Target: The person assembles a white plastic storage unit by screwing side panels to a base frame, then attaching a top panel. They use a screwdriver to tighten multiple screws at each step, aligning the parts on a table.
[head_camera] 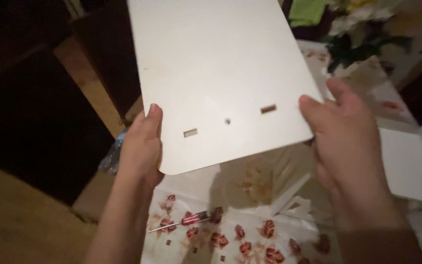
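Note:
I hold a flat white board (216,73) up in front of me with both hands. It has rounded corners, two small rectangular slots and a small round hole near its lower edge. My left hand (141,146) grips its lower left corner, thumb on the face. At the lower right edge my right hand (345,124) grips it the same way. The board hides much of the table behind it.
Below lies a cloth with red flower prints (240,239), and on it a red-handled screwdriver (184,221). Another white panel (409,166) rests at the right. Dark furniture (30,112) stands at the left, green cloth (307,12) at the top.

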